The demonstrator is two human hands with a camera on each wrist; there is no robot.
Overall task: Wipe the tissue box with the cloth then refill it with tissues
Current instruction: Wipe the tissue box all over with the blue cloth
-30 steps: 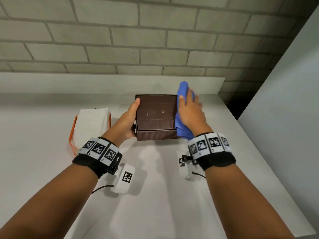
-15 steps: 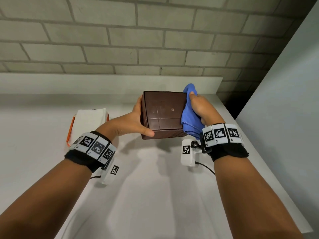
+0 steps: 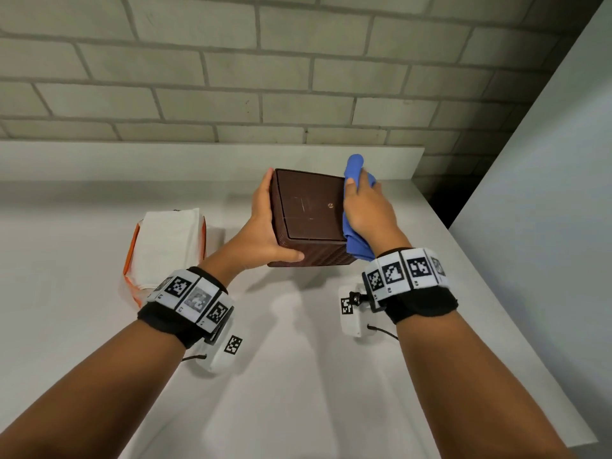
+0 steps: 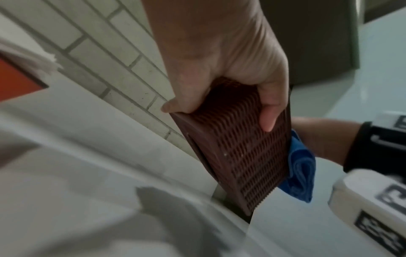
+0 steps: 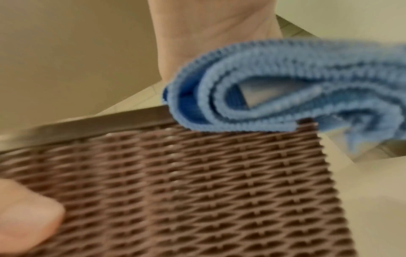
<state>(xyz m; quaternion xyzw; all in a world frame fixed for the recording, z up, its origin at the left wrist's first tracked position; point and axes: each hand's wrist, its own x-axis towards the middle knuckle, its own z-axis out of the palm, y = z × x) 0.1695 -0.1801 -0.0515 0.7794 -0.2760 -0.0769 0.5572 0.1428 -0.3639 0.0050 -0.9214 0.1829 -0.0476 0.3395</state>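
My left hand (image 3: 265, 223) grips the brown woven tissue box (image 3: 309, 210) and holds it tilted up above the counter, smooth flat face toward me. The thumb lies on the near woven side (image 4: 248, 156) and the fingers wrap the left edge. My right hand (image 3: 367, 207) holds a folded blue cloth (image 3: 356, 246) against the box's right side. In the right wrist view the cloth (image 5: 285, 87) sits at the upper edge of the woven wall (image 5: 197, 191). A white tissue pack (image 3: 169, 246) with orange edging lies on the counter to the left.
The white counter (image 3: 298, 376) ends at a raised ledge and a brick wall (image 3: 298, 77) behind. A pale panel (image 3: 546, 193) stands at the right, with a dark gap (image 3: 443, 200) at the back right corner.
The box lay flat on the counter a second ago; my left hand has lifted and tilted it. My right hand with the cloth has shifted along the box's right side.
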